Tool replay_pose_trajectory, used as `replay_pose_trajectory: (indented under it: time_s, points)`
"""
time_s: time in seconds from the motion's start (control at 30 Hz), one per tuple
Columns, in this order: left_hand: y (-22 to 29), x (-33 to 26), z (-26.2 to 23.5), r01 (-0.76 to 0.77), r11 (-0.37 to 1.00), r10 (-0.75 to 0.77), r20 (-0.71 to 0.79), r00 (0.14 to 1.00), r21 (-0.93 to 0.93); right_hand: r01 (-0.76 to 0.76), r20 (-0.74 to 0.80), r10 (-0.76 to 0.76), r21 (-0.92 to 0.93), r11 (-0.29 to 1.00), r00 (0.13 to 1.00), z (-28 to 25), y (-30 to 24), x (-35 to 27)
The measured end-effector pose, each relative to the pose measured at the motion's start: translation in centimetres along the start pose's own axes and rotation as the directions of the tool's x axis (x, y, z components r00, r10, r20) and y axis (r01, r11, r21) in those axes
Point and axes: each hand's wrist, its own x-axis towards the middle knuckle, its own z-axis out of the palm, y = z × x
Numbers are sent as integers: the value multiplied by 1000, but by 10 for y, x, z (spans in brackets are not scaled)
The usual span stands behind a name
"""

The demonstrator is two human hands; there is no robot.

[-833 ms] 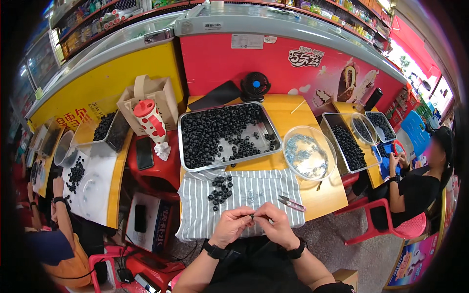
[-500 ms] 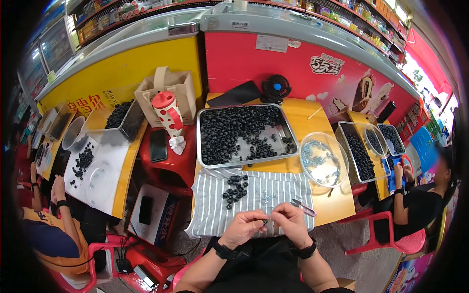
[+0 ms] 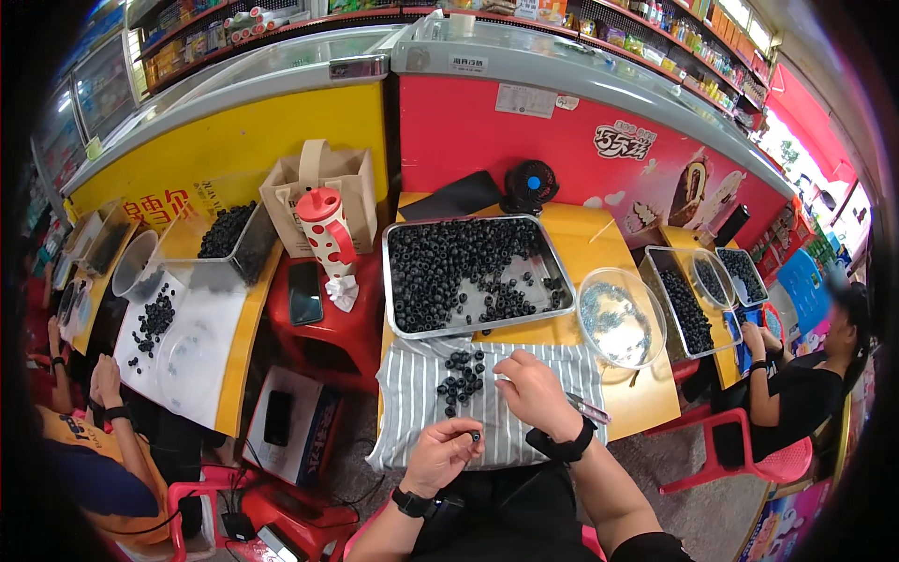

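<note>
left hand (image 3: 440,456) pinching small black ring (image 3: 475,436) | right hand (image 3: 534,393) loosely curled, empty, beside ring pile (image 3: 462,375) on striped cloth (image 3: 412,412) | ring probably light, rigid, slippery; grip by rim

A metal tray (image 3: 478,273) of small round beads lay across the middle of the bench (image 3: 613,253), reaching toward its far edge. Behind the tray, at the far edge, sat a small fan (image 3: 530,184) with a flat pouch (image 3: 453,198) to its left. A clear bowl (image 3: 620,316) stood just right of the tray, near the bench's right edge. A striped cloth (image 3: 534,440) draped over the near edge, in front of the tray, with a loose pile of beads (image 3: 461,378) on it. A stool (image 3: 323,328) stood left of the bench, carrying a spotted jug (image 3: 325,229) and a phone (image 3: 305,291).
</note>
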Motion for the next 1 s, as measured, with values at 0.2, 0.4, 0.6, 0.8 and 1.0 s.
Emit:
replay_pose_trajectory:
  time_s: [0.2,0.4,0.6,0.8,1.0]
  points:
    - [2,-1,0,6,1000,-5,4,1000,-22,3,53,-1,-37,999,999,-16,10,22]
    - [0,-1,-1,-7,1000,7,18,1000,-19,-12,-33,11,-35,999,999,-39,54,63]
    - [1,0,-2,3,999,-1,40,999,-50,-67,33,68,-36,997,997,-40,65,93]
    - [-2,1,-3,-5,997,9,61,998,-72,192,135,-198,56,980,971,6,38,125]
    - [1,-2,-5,59,996,-55,57,997,-60,353,200,-406,253,901,892,45,9,145]
